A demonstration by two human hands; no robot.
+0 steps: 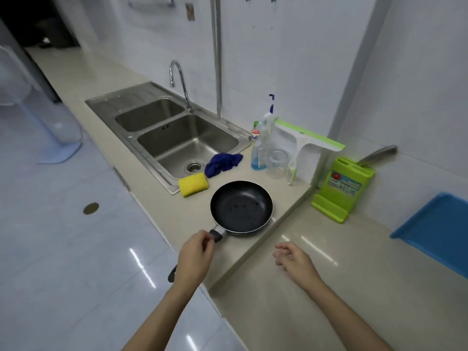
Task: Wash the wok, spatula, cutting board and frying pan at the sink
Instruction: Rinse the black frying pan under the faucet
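Head view. The left hand [195, 252] grips the black handle of the frying pan [241, 208], its fingers [206, 240] curled round the handle near the pan body; the handle's far end shows below the wrist. The pan rests flat on the beige bench [291, 287], just right of the double stainless sink [177, 138]. The right hand [293, 257] hovers over the bench, fingers loosely curved and holding nothing. A yellow sponge [193, 184] and a blue cloth [222, 162] lie at the sink's near edge. Behind the pan stand a detergent bottle [258, 150], a glass jar [277, 164], a green-edged squeegee [304, 145] and a green knife block [342, 191].
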